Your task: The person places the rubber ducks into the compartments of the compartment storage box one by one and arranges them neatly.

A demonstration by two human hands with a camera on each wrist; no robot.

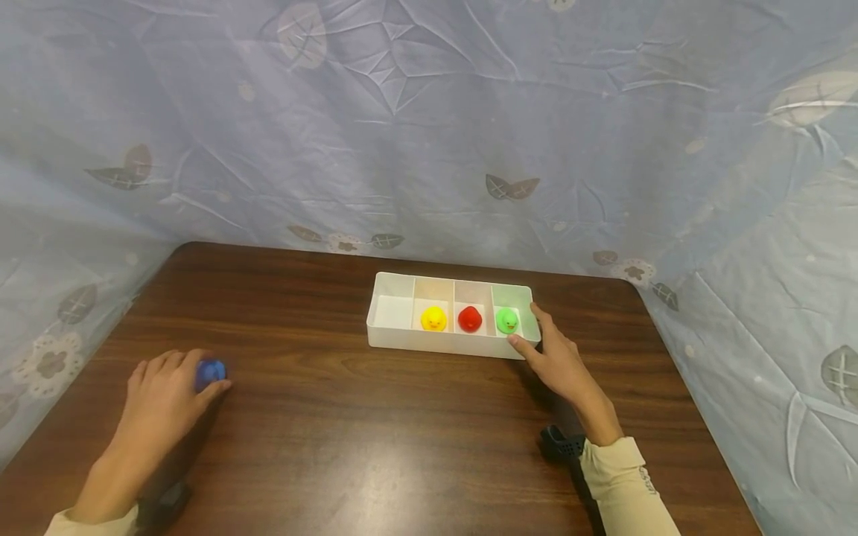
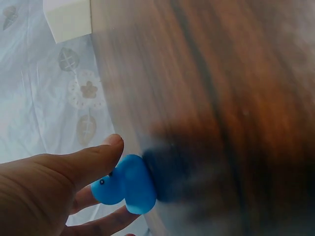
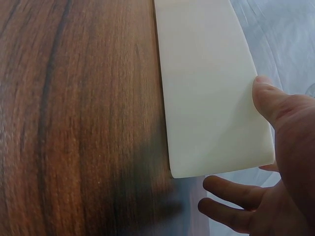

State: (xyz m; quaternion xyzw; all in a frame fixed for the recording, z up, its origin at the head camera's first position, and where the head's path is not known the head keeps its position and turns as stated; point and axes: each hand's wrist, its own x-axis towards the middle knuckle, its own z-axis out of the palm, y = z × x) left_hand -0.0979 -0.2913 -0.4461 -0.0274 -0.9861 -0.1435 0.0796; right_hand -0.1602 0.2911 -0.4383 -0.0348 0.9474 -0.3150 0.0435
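At the left of the table, my left hand (image 1: 161, 398) has its thumb and fingers around a small blue toy duck (image 2: 133, 184). The duck's base is right at the tabletop, and the thumb overlaps its head in the left wrist view. My right hand (image 1: 559, 365) holds the right end of a long white divided tray (image 1: 429, 341), thumb at the front rim and a finger at the far corner. Side by side in its compartments sit a yellow duck (image 1: 433, 318), a red toy (image 1: 470, 319) and a green duck (image 1: 507, 321). Its leftmost compartment (image 1: 393, 309) holds nothing.
The dark wooden table (image 1: 322, 417) has rounded far corners. A pale leaf-patterned cloth (image 1: 429, 149) hangs behind it and along both sides. Dark straps (image 1: 563, 442) sit at the wrists, below the cream sleeves (image 1: 626, 476).
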